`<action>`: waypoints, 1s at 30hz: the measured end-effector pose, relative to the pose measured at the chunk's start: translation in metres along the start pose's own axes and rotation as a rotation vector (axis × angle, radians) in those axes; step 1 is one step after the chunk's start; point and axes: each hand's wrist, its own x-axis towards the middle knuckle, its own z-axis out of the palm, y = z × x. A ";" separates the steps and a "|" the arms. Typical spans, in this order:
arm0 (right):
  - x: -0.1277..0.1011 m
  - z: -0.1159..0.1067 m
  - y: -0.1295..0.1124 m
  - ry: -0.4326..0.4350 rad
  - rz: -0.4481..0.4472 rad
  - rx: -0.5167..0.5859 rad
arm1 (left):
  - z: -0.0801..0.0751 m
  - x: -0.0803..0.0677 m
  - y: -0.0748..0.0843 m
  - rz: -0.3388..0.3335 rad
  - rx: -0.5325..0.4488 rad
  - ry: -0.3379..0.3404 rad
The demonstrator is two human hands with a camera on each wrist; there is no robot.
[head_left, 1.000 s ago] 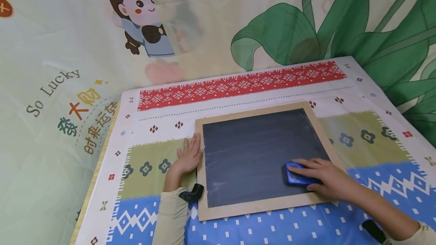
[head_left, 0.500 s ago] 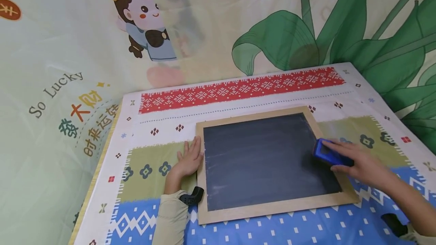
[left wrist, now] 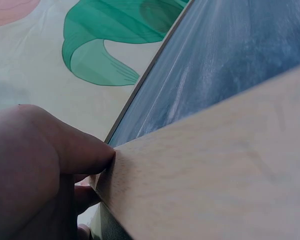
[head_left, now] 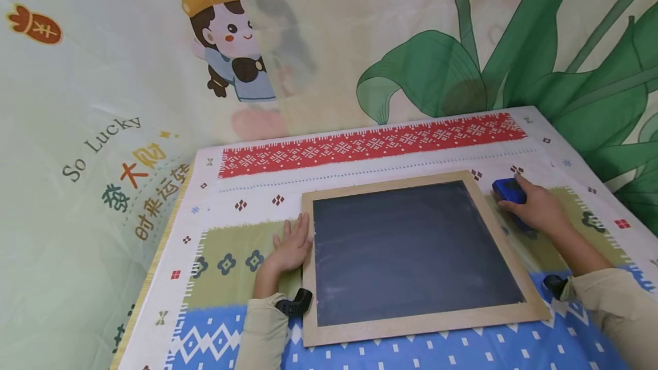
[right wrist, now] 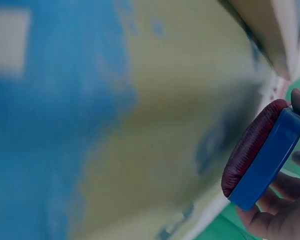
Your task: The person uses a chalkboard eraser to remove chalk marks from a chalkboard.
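Note:
A small chalkboard (head_left: 406,253) in a pale wooden frame lies on the table, with faint chalk smears on its dark face. Against the frame's left side rests my left hand (head_left: 290,250), fingers straight and spread. In the left wrist view its fingers touch the frame's edge (left wrist: 190,165). Beyond the right side of the board, my right hand (head_left: 546,207) grips a blue board eraser (head_left: 509,190). The right wrist view shows the eraser's dark red pad (right wrist: 252,145) held off the tablecloth, with fingers and thumb around the blue back.
A patterned tablecloth (head_left: 380,153) in red, white, olive and blue covers the table. Behind it hangs a printed curtain (head_left: 319,44) with green leaves and a cartoon figure. A black wrist camera (head_left: 295,303) overlaps the board's lower left edge in the head view.
My right hand has moved the eraser from the lower right of the board across its right edge, then up and off it. My left hand stays at the frame. The head view has tilted slightly.

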 end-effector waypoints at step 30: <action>0.000 0.064 -0.141 0.031 -0.299 -0.131 | 0.016 0.041 0.067 0.106 0.260 0.251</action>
